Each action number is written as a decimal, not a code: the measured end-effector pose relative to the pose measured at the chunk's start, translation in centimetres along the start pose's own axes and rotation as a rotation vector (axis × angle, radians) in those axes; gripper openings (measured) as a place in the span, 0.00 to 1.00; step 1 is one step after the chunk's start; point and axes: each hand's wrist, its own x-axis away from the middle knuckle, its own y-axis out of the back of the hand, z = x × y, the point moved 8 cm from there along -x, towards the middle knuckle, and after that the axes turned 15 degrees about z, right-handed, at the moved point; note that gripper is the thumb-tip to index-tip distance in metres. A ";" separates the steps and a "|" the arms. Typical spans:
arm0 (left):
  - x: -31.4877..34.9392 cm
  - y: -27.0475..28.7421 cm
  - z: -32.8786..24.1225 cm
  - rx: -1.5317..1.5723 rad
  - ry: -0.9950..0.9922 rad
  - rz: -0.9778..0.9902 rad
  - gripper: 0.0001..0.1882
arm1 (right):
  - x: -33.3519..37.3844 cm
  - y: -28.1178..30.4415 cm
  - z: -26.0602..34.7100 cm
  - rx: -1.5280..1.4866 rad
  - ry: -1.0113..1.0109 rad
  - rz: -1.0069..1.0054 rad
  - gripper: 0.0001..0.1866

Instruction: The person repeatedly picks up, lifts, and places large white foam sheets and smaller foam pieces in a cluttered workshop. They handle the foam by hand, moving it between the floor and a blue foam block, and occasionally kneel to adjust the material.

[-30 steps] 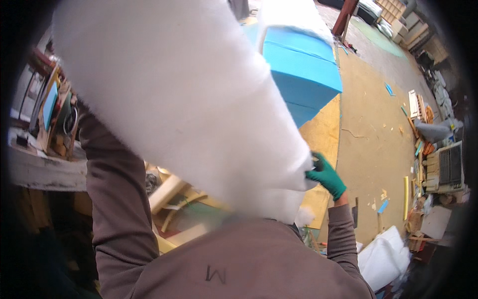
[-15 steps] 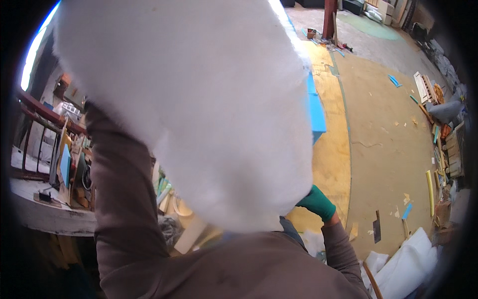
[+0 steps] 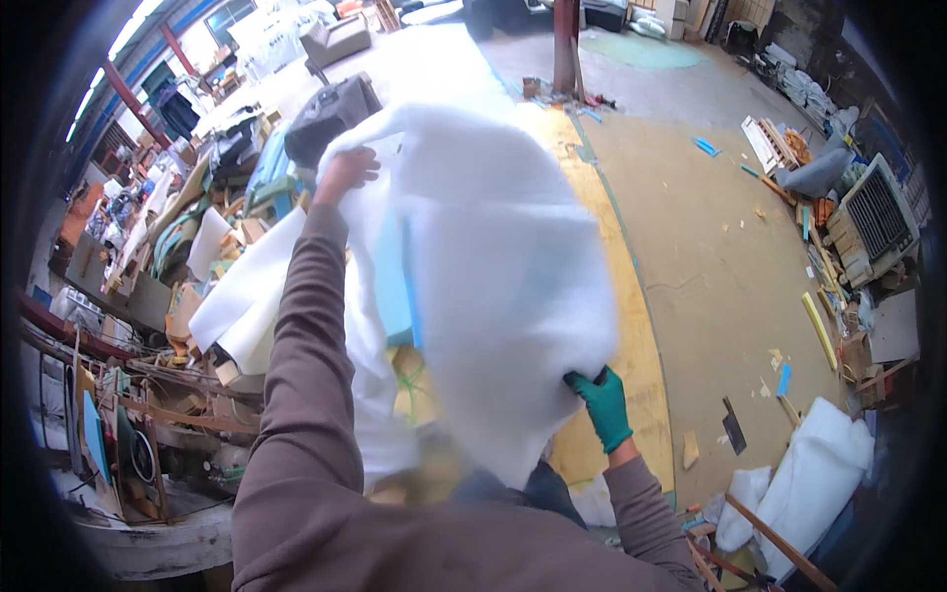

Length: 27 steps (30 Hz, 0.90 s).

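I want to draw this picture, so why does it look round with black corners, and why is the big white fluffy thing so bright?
Head view: a fisheye lens bends straight edges and leaves a black rim. The big white fluffy wadding sheet catches strong daylight and washes out, losing detail. The bare left hand and the green-gloved right hand grip it; near the rim, clutter looks squeezed and soft.

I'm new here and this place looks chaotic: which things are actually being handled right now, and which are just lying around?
In hand:
- white fluffy wadding sheet, gripped by the bare left hand at the top and the green-gloved right hand at the lower edge

Lying about:
- blue foam slab behind the sheet
- white wadding rolls on the floor
- white slatted grille
- dark sofa
- scrap pile
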 end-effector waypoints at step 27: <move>3.2 0.4 -7.8 0.372 -0.552 -0.059 0.18 | 0.8 1.5 11.5 -0.009 0.098 -0.170 0.13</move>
